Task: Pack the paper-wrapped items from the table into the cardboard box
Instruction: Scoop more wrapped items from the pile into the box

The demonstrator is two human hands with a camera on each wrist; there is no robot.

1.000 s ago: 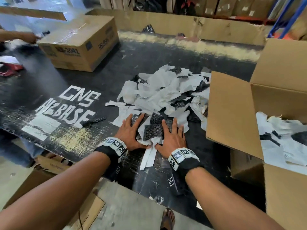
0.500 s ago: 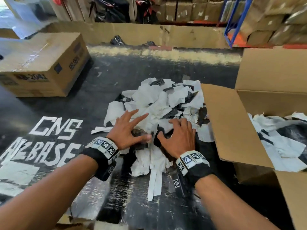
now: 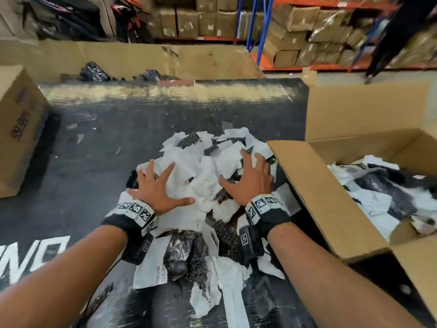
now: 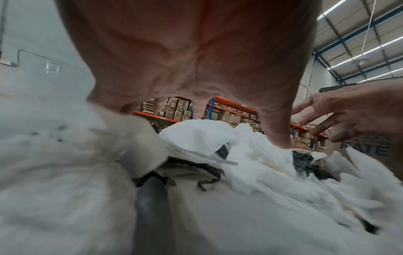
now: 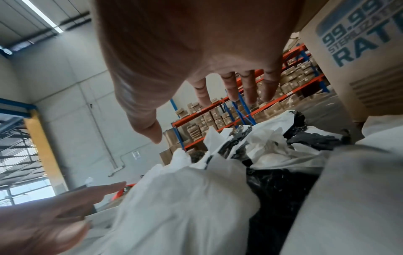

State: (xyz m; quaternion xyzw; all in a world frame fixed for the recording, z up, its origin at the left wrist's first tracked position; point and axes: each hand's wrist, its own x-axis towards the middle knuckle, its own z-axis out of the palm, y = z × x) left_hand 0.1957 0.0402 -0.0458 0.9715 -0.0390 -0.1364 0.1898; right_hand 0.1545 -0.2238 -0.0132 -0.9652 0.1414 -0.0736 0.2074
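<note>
Both grips are sitting open, nothing pinched. I'm seeing the left hand (image 3: 159, 190) splayed wide, fingers straight, palm down on the left side of the pile of paper-wrapped items (image 3: 208, 176). The right hand (image 3: 251, 180) is spread too, fingers slightly bent, hovering on or just over the right side of the pile; I can't tell if it's actually touching. In the right wrist view the right hand (image 5: 196, 51) is showing its fingers (image 5: 231, 86) apart above the white paper, clasping nothing. In the left wrist view the left hand (image 4: 191, 57) is filling the top of the frame, with paper right under it.

The pile is lying at centre frame in the head view on the dark tabletop (image 3: 99, 166), white paper mixed with dark patterned pieces, stretching down between my wrists toward the bottom of the frame. One item with a label (image 3: 151, 266) is lying flat just below the left wrist.

The open cardboard box (image 3: 314, 195) is standing at the right of the frame, its near flap just beside the right hand, and is already holding wrapped items (image 3: 378, 195). A closed carton (image 3: 16, 129) is sitting at the left edge. Shelving stacked with cartons (image 3: 307, 31) is running along the top.
</note>
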